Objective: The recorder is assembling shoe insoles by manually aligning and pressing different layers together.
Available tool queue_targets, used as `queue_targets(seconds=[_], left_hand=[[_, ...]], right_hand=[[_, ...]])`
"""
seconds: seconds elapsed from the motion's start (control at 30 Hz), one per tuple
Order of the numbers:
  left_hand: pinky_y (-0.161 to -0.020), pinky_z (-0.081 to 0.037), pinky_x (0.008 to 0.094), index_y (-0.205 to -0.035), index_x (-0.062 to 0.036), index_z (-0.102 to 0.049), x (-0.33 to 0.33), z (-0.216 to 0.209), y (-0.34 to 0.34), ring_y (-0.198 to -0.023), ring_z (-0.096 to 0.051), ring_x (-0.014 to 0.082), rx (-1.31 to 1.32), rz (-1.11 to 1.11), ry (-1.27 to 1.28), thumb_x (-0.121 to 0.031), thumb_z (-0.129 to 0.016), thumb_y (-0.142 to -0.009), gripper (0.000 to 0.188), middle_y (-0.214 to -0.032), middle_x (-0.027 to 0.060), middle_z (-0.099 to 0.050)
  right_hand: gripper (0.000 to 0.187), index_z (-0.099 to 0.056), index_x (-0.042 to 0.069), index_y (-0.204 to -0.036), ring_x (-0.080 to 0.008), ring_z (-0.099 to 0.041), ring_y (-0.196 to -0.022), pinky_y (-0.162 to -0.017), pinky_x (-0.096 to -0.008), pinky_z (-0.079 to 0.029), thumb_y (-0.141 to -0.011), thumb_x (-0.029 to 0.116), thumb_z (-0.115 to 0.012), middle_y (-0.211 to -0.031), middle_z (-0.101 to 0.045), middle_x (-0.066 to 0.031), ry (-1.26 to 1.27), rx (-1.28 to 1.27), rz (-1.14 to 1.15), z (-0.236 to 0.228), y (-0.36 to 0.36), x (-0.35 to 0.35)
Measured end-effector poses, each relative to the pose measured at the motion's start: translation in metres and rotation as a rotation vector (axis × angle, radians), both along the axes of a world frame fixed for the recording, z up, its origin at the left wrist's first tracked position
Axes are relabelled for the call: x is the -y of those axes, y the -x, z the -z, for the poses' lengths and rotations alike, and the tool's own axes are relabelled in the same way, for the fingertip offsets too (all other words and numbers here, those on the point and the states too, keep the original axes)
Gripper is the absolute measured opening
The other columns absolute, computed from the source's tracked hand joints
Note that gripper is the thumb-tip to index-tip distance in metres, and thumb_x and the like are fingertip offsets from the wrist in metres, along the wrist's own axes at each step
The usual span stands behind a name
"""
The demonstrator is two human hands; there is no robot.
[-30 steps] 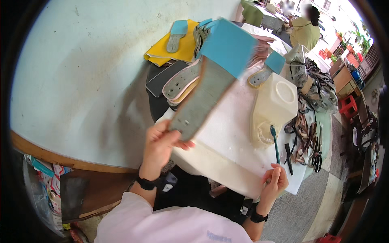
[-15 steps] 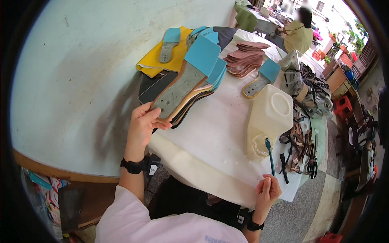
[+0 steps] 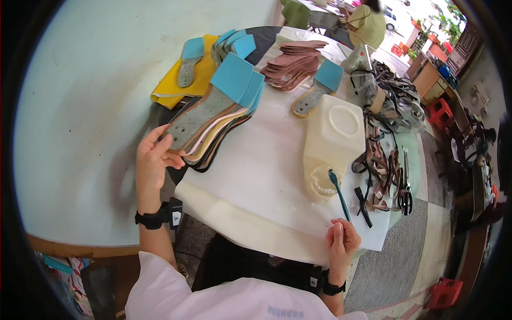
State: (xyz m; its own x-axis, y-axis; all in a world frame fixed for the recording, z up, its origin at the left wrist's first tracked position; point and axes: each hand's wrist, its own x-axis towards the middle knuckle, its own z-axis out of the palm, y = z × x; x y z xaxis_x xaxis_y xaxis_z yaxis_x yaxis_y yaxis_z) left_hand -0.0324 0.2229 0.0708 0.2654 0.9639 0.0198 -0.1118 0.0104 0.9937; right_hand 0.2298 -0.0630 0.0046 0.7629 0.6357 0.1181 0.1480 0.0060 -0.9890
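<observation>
My left hand [image 3: 154, 154] pinches the toe end of a grey shoe insole [image 3: 202, 118] with a blue heel, thumb on top and fingers underneath. That insole lies over a fanned stack of insoles [image 3: 210, 152] with pink, yellow and black edges. My right hand [image 3: 343, 240] is closed around the teal handle of a brush [image 3: 341, 198]. The brush's far end is inside the round mouth of a whitish plastic jug [image 3: 330, 136] lying on its side; the bristles are hidden. Another blue-heeled insole [image 3: 306, 101] lies behind the jug.
A pile of brownish-pink sole pieces [image 3: 290, 64] sits at the back of the white-covered table [image 3: 250, 202]. Left of it, an insole [image 3: 189, 66] rests on yellow cloth [image 3: 165, 88]. Strap scraps [image 3: 381, 170] and scissors [image 3: 405, 186] lie right. A person [image 3: 367, 24] sits beyond.
The whole view has shifted, so the scene sits farther left. The insole in my left hand has come down closer to the stack. My right hand keeps the brush in the jug's mouth.
</observation>
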Motion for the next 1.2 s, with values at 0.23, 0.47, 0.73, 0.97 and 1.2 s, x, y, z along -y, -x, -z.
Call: queue_targets(seconds=[0.23,0.47,0.73,0.97,1.2], left_hand=[[-0.047,-0.046,0.0218,-0.111,0.0029,-0.05,0.007,-0.002,-0.009,-0.053,-0.056,0.0115,0.037,-0.099,-0.03,-0.01,-0.06,-0.083,0.032,-0.08,0.0088,-0.061],[-0.048,-0.046,0.0207,-0.118,0.0065,-0.049,0.02,0.011,-0.017,-0.056,-0.055,0.0101,-0.09,-0.175,-0.113,0.004,-0.061,-0.074,0.046,-0.087,0.0073,-0.06],[-0.053,-0.048,0.0241,-0.126,0.0045,-0.044,0.018,0.026,-0.012,-0.058,-0.052,0.0108,-0.259,-0.163,-0.163,-0.011,-0.067,-0.078,0.055,-0.111,0.0114,-0.053],[-0.093,-0.039,0.0373,-0.13,-0.0022,-0.041,0.011,0.024,-0.023,-0.114,-0.044,0.0284,-0.805,-0.284,-0.773,-0.024,-0.073,-0.072,0.07,-0.129,0.016,-0.04],[-0.098,-0.035,0.0347,-0.131,-0.0003,-0.039,0.001,0.014,-0.029,-0.117,-0.046,0.0295,-0.737,-0.103,-0.599,-0.017,-0.071,-0.073,0.069,-0.128,0.0198,-0.048]], right_hand=[[0.013,-0.06,-0.003,-0.087,-0.0038,-0.042,-0.046,-0.043,-0.0172,-0.03,-0.091,0.007,-0.052,-0.059,-0.051,-0.0007,-0.018,-0.037,-0.028,-0.002,-0.002,0.003],[0.01,-0.06,-0.003,-0.087,-0.0036,-0.044,-0.047,-0.043,-0.0177,-0.031,-0.089,0.004,-0.053,-0.058,-0.051,-0.0007,-0.033,-0.033,-0.061,-0.004,-0.001,0.006],[0.012,-0.06,-0.002,-0.087,-0.0032,-0.042,-0.047,-0.043,-0.0181,-0.03,-0.09,0.005,-0.051,-0.057,-0.05,0.0003,-0.083,0.043,-0.068,-0.001,-0.005,0.003],[0.011,-0.06,-0.002,-0.089,-0.0029,-0.042,-0.047,-0.043,-0.018,-0.031,-0.09,0.005,-0.051,-0.057,-0.051,0.0005,-0.085,0.097,-0.079,0.004,-0.008,0.005],[0.008,-0.059,-0.001,-0.089,-0.0059,-0.047,-0.052,-0.047,-0.02,-0.035,-0.087,0.006,-0.055,-0.058,-0.051,-0.0017,-0.041,0.091,-0.073,0.004,-0.006,0.007]])
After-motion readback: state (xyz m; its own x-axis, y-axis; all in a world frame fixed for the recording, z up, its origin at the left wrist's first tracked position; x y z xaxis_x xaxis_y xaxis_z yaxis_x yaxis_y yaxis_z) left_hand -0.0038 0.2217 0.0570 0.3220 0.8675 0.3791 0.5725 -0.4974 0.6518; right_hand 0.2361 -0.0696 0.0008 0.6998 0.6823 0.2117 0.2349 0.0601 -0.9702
